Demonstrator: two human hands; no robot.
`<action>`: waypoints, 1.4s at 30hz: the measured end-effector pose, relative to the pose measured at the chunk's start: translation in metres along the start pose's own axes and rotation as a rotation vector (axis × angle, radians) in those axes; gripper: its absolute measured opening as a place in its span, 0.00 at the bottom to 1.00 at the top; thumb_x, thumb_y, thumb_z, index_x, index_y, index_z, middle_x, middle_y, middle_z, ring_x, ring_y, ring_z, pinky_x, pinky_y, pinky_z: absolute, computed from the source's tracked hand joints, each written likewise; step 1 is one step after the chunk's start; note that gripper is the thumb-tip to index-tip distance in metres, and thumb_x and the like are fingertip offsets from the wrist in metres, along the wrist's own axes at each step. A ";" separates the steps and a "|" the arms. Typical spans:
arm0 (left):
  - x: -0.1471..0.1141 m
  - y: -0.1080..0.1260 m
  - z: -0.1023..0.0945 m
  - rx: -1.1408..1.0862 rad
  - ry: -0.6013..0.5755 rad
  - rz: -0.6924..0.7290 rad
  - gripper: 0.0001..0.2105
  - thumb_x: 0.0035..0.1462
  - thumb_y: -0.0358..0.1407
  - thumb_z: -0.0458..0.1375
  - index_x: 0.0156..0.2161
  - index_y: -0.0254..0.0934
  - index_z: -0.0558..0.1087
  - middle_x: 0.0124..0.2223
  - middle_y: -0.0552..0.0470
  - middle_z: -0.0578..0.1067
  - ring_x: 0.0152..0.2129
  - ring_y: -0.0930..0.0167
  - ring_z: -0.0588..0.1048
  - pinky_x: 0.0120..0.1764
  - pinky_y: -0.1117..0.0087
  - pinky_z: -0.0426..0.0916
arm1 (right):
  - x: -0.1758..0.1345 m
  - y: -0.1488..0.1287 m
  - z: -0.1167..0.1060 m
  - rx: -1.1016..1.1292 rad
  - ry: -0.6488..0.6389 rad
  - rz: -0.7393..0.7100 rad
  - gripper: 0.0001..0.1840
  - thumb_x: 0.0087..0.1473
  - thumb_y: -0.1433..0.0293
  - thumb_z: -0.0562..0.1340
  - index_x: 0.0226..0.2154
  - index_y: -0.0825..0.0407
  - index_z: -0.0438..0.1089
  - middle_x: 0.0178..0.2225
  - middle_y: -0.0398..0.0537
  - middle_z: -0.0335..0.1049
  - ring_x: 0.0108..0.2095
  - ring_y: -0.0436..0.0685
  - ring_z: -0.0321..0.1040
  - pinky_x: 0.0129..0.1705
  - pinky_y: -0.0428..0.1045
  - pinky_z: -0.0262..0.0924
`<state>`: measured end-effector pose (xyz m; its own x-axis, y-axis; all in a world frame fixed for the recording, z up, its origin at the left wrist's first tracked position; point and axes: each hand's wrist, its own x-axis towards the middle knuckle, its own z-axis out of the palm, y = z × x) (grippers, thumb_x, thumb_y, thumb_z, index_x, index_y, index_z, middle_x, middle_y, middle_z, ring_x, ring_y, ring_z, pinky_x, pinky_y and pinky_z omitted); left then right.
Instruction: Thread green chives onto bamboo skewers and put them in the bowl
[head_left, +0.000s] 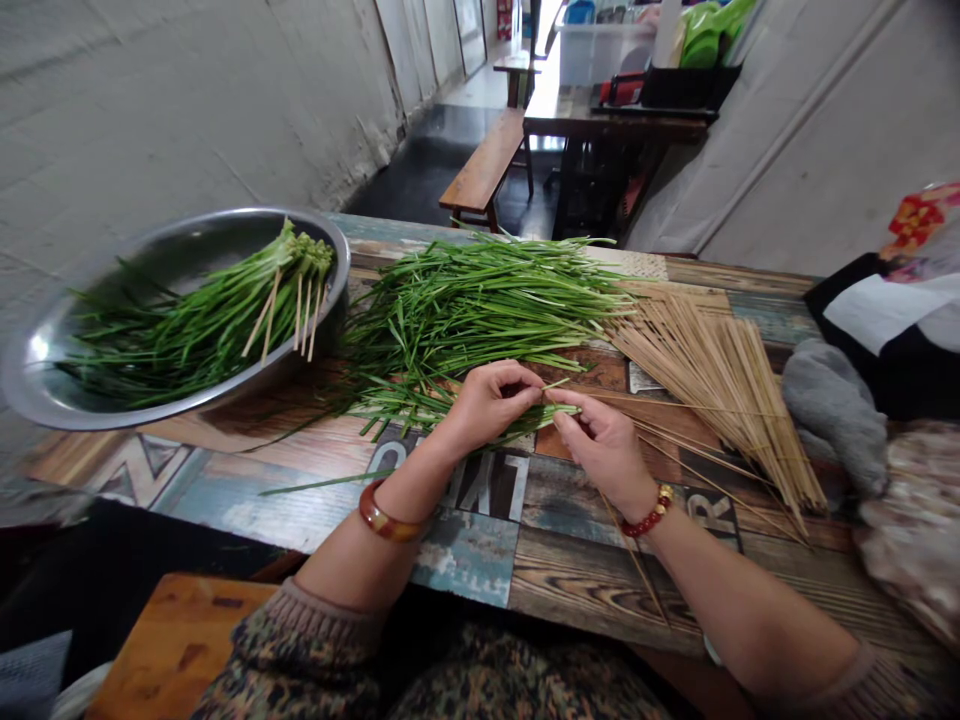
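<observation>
My left hand (487,403) pinches a small bunch of green chive stalks (420,410) just above the patterned wooden table (480,550). My right hand (604,445) meets it at the stalk ends and grips a thin bamboo skewer (637,570) that runs back under my wrist. A big loose heap of chives (480,300) lies right behind both hands. To the right of my right hand a fan of bare bamboo skewers (720,385) is spread on the table.
A steel basin (60,385) at the left holds skewered chive bundles (217,320). A grey cloth (832,410) and dark bags (885,330) sit at the right edge. A wooden stool (172,640) is at my lower left; a bench (484,170) and another table (600,110) stand behind.
</observation>
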<state>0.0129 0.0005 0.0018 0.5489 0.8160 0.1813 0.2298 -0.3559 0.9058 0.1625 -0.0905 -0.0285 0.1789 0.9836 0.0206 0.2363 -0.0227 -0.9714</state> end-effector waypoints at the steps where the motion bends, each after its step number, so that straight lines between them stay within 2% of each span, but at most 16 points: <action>1: 0.000 0.000 0.000 0.004 -0.001 0.006 0.05 0.53 0.30 0.59 0.30 0.31 0.78 0.28 0.50 0.76 0.26 0.75 0.72 0.32 0.75 0.65 | 0.000 0.000 0.000 -0.001 -0.001 -0.001 0.19 0.56 0.65 0.59 0.48 0.56 0.73 0.19 0.37 0.56 0.17 0.45 0.49 0.18 0.43 0.46; 19: 0.000 -0.006 0.002 0.161 -0.001 0.172 0.06 0.55 0.27 0.58 0.32 0.34 0.79 0.28 0.52 0.74 0.27 0.75 0.72 0.31 0.76 0.63 | 0.000 0.005 0.001 0.010 0.018 -0.009 0.17 0.56 0.65 0.59 0.46 0.54 0.72 0.20 0.37 0.58 0.18 0.45 0.50 0.18 0.42 0.47; 23: -0.001 -0.005 0.002 0.169 0.003 0.159 0.06 0.54 0.27 0.58 0.31 0.34 0.78 0.28 0.52 0.75 0.27 0.75 0.72 0.31 0.75 0.63 | 0.001 0.007 0.001 0.025 0.020 0.001 0.16 0.56 0.65 0.59 0.46 0.53 0.71 0.20 0.37 0.57 0.17 0.45 0.51 0.18 0.43 0.48; 29: -0.001 -0.003 0.002 0.162 0.014 0.122 0.05 0.53 0.26 0.58 0.30 0.34 0.77 0.27 0.53 0.75 0.26 0.76 0.71 0.31 0.76 0.63 | -0.001 0.002 0.000 -0.006 0.053 -0.021 0.30 0.55 0.68 0.60 0.61 0.47 0.58 0.20 0.35 0.54 0.19 0.47 0.50 0.19 0.43 0.49; 42: -0.001 -0.006 0.001 0.052 -0.049 0.037 0.06 0.54 0.30 0.59 0.29 0.32 0.78 0.28 0.51 0.77 0.26 0.74 0.72 0.32 0.75 0.65 | -0.002 0.001 0.000 -0.038 0.029 -0.032 0.25 0.57 0.67 0.59 0.57 0.48 0.61 0.22 0.35 0.55 0.18 0.45 0.50 0.20 0.42 0.48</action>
<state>0.0119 0.0013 -0.0043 0.5964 0.7788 0.1944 0.2495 -0.4100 0.8773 0.1620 -0.0927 -0.0301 0.1977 0.9785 0.0590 0.2784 0.0016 -0.9605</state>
